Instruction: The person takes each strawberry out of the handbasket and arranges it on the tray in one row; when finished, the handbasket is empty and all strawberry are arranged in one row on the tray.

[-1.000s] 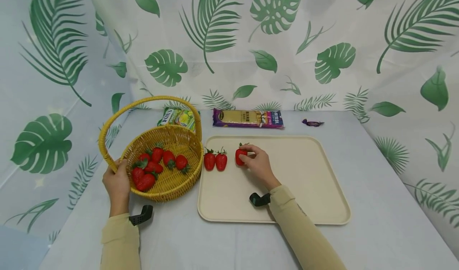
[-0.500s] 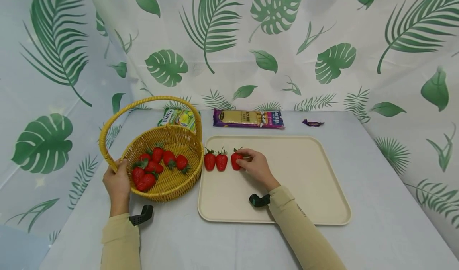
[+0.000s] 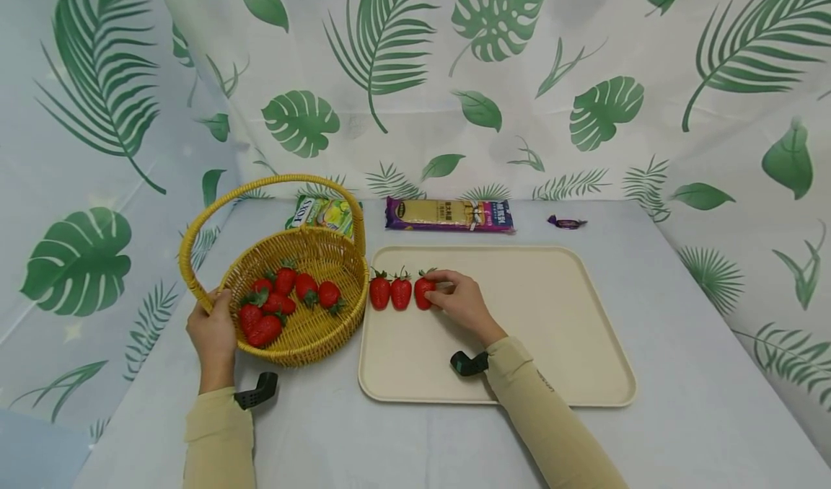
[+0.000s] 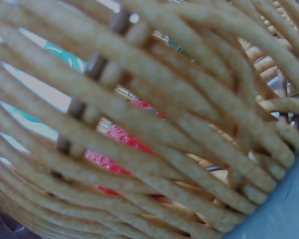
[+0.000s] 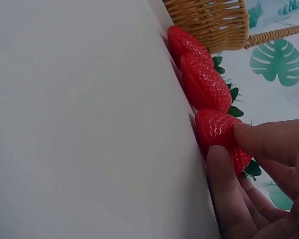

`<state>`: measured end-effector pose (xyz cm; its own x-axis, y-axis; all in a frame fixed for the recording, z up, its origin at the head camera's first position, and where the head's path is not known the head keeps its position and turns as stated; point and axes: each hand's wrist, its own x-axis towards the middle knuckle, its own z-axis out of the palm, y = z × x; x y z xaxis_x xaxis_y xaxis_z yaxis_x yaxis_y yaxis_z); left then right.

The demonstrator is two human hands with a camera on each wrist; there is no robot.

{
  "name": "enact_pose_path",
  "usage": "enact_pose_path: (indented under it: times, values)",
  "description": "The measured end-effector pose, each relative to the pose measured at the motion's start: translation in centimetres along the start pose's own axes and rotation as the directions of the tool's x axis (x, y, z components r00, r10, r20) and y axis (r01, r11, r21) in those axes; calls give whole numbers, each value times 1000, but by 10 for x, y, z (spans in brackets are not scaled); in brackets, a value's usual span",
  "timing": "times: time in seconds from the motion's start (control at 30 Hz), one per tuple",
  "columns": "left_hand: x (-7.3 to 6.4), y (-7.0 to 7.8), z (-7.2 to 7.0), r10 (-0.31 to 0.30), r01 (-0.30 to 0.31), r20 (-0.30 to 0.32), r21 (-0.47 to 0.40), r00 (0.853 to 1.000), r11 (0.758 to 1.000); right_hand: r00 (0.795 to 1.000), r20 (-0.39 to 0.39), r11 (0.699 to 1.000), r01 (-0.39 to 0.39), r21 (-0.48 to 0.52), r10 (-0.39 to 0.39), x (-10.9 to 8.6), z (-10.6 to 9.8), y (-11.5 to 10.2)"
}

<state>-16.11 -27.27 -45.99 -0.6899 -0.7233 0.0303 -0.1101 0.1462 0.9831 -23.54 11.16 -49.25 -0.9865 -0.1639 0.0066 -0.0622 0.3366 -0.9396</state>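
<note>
My left hand (image 3: 213, 330) grips the left rim of a yellow wicker basket (image 3: 324, 341) beside the foot of its tall handle. Several red strawberries (image 3: 265, 330) with green leaves lie in the basket. On the cream tray (image 3: 519, 330), my right hand (image 3: 462, 303) pinches a strawberry (image 5: 214, 130) between thumb and fingers. To its left, two more strawberries (image 3: 400, 293) stand side by side near the tray's left edge, leaves toward the back. The left wrist view is filled by the basket's weave (image 4: 154, 129), with red fruit showing through the gaps; my left fingers are hidden there.
Behind the tray lies a purple and gold packet (image 3: 448, 215). A green packet (image 3: 321, 213) is partly hidden behind the basket's handle. At the back right sits a small purple wrapped candy (image 3: 567, 223). A leaf-patterned cloth (image 3: 415, 78) hangs behind the table.
My right hand has slid its strawberry a short way left along the tray, closer to the other two. The left hand and the basket have stayed put.
</note>
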Motion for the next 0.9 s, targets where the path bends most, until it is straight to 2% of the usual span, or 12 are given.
enact_pose_path:
  times: [0.37, 0.5, 0.63, 0.8, 0.9]
  values:
    - [1, -1, -1, -6, 6, 2, -5, 1000, 1000, 1000, 5, 1000, -3, 19, 3, 0, 1, -1]
    - [1, -1, -1, -13, 13, 2, 4, 1000, 1000, 998, -60, 997, -28, 70, 33, -1, 1, -2]
    - [1, -1, 0, -18, 18, 0, 11, 1000, 1000, 986, -157, 995, -38, 96, 53, -1, -2, -2]
    - [1, 0, -1, -22, 22, 3, 30, 1000, 999, 970, -243, 995, 21, 95, 3, 1, -3, -2]
    - [1, 1, -2, -17, 17, 1, 29, 1000, 999, 973, -230, 986, 53, 156, -15, -4, -3, -13]
